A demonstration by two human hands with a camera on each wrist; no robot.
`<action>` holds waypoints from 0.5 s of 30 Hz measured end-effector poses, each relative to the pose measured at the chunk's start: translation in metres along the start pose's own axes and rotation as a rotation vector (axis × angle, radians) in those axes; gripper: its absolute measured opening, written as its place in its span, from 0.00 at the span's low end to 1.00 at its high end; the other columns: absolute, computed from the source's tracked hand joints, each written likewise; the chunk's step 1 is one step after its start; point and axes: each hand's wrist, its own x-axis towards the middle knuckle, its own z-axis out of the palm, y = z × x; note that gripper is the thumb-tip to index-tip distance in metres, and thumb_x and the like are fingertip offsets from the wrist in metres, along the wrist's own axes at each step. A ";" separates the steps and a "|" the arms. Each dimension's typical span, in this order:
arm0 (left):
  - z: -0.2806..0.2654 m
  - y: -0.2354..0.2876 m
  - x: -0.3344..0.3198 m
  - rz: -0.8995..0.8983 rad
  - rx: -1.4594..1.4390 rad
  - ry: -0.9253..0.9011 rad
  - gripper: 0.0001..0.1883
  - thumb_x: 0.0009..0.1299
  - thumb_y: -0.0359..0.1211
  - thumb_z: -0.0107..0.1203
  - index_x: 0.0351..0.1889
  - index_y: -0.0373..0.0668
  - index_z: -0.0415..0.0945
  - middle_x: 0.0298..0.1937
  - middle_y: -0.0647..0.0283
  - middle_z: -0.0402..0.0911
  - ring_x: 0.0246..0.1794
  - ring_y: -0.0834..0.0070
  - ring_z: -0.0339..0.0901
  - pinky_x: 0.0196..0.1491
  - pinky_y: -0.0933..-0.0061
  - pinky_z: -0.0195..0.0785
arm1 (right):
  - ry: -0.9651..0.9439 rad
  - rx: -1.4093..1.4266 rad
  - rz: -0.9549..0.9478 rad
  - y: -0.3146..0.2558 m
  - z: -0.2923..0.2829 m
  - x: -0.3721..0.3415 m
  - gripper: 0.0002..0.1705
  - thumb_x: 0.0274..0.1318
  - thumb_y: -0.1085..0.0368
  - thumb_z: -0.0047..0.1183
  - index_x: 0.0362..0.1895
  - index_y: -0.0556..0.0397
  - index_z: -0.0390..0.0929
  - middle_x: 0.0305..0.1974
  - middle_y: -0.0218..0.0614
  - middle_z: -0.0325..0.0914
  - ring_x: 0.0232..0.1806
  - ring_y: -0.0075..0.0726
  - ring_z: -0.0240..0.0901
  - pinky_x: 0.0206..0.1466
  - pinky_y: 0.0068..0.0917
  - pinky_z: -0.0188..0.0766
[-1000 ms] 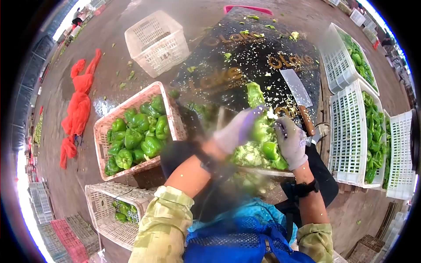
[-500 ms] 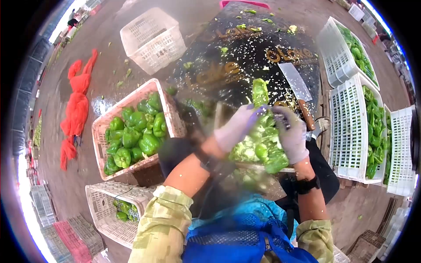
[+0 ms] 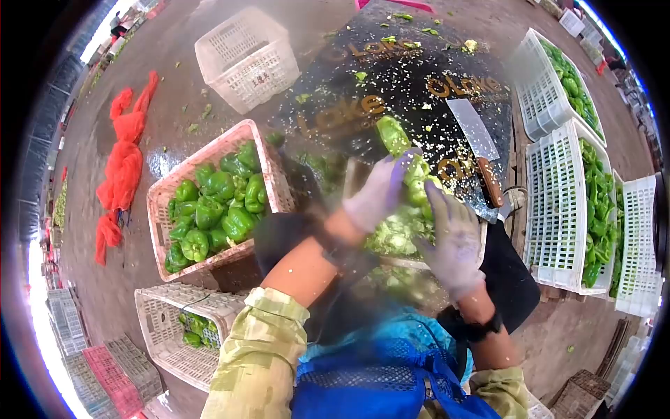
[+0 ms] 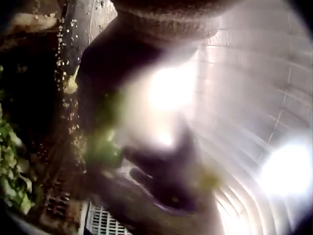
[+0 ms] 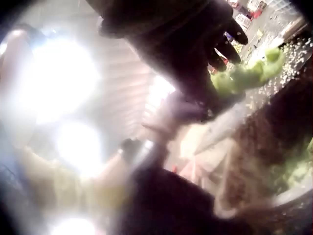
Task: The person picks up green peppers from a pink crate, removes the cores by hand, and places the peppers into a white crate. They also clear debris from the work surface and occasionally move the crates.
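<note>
In the head view my gloved left hand holds an opened green bell pepper, whose top end sticks out beyond the fingers. More pale-green pepper flesh shows between the two hands. My gloved right hand is spread, its fingers fairly straight and their tips right beside that flesh. Beneath both hands lies a heap of pale pepper cores and scraps. The right wrist view shows the pepper beyond dark, backlit fingers. Glare and blur hide much of the left hand in the left wrist view.
A cleaver lies on the seed-strewn black board ahead. Whole peppers fill a pinkish crate at left. White crates of cut peppers stand at right. A white crate sits beyond; red netting lies left.
My right hand has opened out from a curl at the pepper and drawn back toward the body. My left hand keeps its hold, and the pepper's far end now leans further left.
</note>
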 end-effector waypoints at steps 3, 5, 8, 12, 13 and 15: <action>0.004 -0.004 -0.001 0.128 0.348 -0.099 0.34 0.53 0.19 0.58 0.61 0.35 0.62 0.54 0.57 0.75 0.55 0.69 0.73 0.60 0.71 0.65 | 0.018 -0.154 0.073 0.007 0.037 0.017 0.46 0.38 0.66 0.63 0.66 0.45 0.58 0.46 0.41 0.72 0.45 0.46 0.72 0.50 0.41 0.68; -0.001 -0.004 -0.006 0.036 0.286 -0.151 0.34 0.54 0.20 0.57 0.62 0.35 0.61 0.55 0.57 0.74 0.56 0.71 0.73 0.60 0.68 0.65 | -0.069 -0.147 0.098 0.016 0.046 0.022 0.46 0.39 0.66 0.63 0.66 0.41 0.58 0.45 0.39 0.73 0.41 0.45 0.74 0.43 0.37 0.73; -0.023 0.030 -0.002 -0.402 -0.675 -0.125 0.26 0.68 0.37 0.52 0.62 0.38 0.62 0.56 0.53 0.72 0.54 0.65 0.73 0.55 0.59 0.70 | 0.037 0.471 0.208 0.046 0.039 0.031 0.43 0.42 0.71 0.63 0.65 0.38 0.61 0.49 0.39 0.74 0.39 0.40 0.77 0.34 0.33 0.76; -0.036 0.017 0.010 -0.420 -1.131 0.151 0.24 0.72 0.45 0.46 0.60 0.41 0.64 0.53 0.55 0.73 0.50 0.62 0.74 0.52 0.60 0.71 | 0.102 1.590 0.405 0.055 -0.018 0.038 0.23 0.58 0.65 0.53 0.58 0.53 0.65 0.51 0.41 0.72 0.49 0.44 0.73 0.50 0.42 0.77; -0.038 0.011 0.011 -0.425 -1.109 0.203 0.24 0.72 0.45 0.46 0.60 0.41 0.64 0.54 0.56 0.72 0.51 0.62 0.73 0.53 0.60 0.70 | 0.095 1.882 0.299 0.061 -0.013 0.031 0.22 0.61 0.59 0.49 0.57 0.54 0.66 0.50 0.39 0.73 0.49 0.43 0.73 0.52 0.40 0.76; -0.037 0.012 0.011 -0.478 -1.041 0.334 0.24 0.72 0.44 0.46 0.61 0.42 0.63 0.55 0.57 0.71 0.52 0.63 0.71 0.54 0.61 0.68 | -0.074 2.090 0.386 0.102 0.027 0.023 0.24 0.62 0.55 0.49 0.58 0.53 0.65 0.51 0.38 0.73 0.48 0.43 0.74 0.54 0.39 0.72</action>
